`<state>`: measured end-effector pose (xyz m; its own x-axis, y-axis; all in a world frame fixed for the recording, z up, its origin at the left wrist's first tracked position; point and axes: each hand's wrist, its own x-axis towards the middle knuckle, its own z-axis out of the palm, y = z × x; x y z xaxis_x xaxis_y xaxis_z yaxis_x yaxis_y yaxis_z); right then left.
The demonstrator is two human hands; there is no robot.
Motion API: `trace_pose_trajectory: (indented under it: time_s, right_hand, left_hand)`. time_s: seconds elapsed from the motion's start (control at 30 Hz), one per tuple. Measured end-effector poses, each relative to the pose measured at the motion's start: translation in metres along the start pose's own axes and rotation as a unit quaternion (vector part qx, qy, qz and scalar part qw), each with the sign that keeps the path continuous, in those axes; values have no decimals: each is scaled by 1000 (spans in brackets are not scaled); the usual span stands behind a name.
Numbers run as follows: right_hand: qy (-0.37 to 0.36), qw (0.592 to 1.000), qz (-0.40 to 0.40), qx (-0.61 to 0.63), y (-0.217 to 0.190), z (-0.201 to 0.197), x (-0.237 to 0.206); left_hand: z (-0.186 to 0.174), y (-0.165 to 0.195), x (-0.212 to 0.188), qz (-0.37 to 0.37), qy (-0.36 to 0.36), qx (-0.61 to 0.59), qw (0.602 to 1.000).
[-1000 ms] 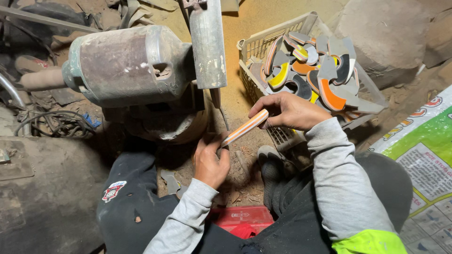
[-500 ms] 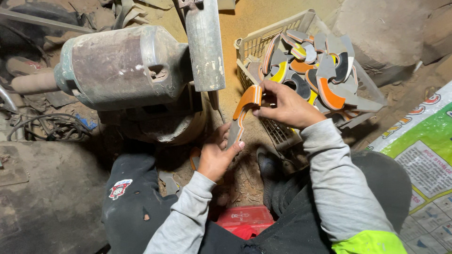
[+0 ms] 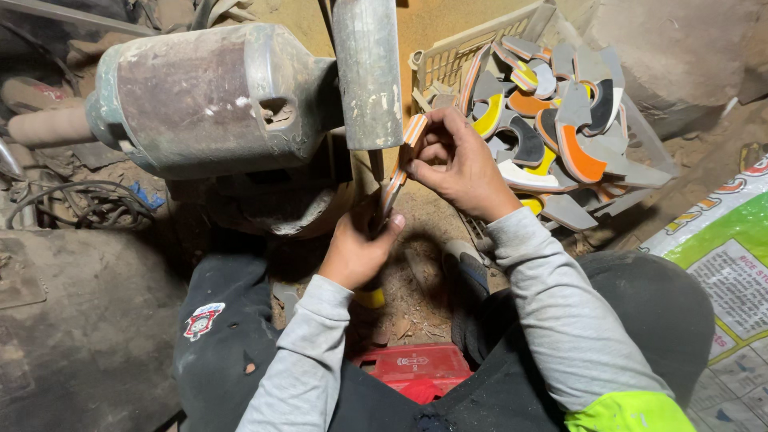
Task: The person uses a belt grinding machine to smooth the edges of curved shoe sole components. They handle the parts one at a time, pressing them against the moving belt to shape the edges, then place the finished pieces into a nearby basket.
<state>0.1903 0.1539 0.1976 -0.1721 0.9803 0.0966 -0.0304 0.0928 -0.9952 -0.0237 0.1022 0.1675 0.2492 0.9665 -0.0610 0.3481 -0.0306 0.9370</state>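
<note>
1. Seated on the workshop floor, I hold a curved, orange-and-white layered strip [image 3: 398, 172] edge-on against the grey grinding wheel [image 3: 367, 72] of a dusty motor [image 3: 212, 96]. My right hand [image 3: 456, 164] is pinched shut on the strip's top end; my left hand [image 3: 358, 248] is closed around its lower end.

2. Risk, as I judge it: my right fingertips sit just beside the wheel's rim. If the strip snags or flexes, those fingers could be pulled against the wheel.

3. The strip is thin and held only at its ends. Too much push in the middle could bow it, gouge the edge unevenly or tear it from my grip.

4. My grey sleeves [image 3: 560, 312] hang near the machine; a loose cuff could catch.

5. The plastic crate [image 3: 448, 56] of finished curved pieces [image 3: 560, 128] stands just behind my right hand, where a flung strip could land.

6. Against half a second ago: the strip then curled away from the wheel, its orange face showing, near the crate. It now stands more upright and touches the wheel, with both hands shifted left.
</note>
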Motion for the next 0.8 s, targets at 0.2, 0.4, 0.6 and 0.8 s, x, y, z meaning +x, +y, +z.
trace_pose_trajectory:
  time_s: [0.2,0.4,0.6,0.8]
  right_hand:
    - [4,1000,-9,-16,-2,7,1]
    - [8,1000,-7,0,-2,8,3]
    - [5,1000,-9,2,-4,8,3]
    - [-1,1000,-10,-3,-7,9,4]
  left_hand:
    - [-1,11,-1,166,88,87,978]
    - [-5,14,0,134,80,88,984]
    - [-5,18,0,131,87,89,984]
    - [-6,23,1,112,80,77,988]
